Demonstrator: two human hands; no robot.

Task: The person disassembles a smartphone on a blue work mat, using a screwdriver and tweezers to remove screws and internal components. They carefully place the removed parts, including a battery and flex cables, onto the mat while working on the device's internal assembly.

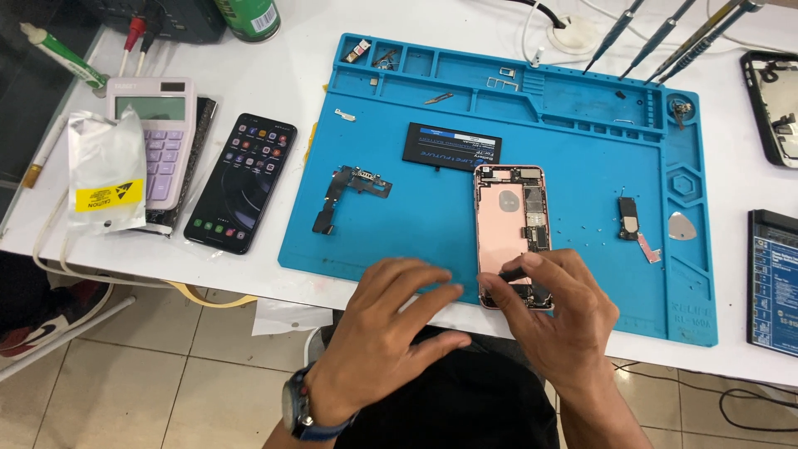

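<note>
Covering a white table (274, 79), a blue mat (432, 224); hands pinch an opened phone (511, 237).

Bright, even overhead light, soft shadows under the hands, mild glare on the white table (274, 75), sharp focus.

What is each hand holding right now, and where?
Right hand pinches a small dark part over the opened phone's lower end. Left hand holds nothing.

Blue work mat (432, 224), rose-pink opened phone (509, 220), black battery (451, 146), lilac calculator (158, 137), silver bag (104, 170) with yellow label
</note>
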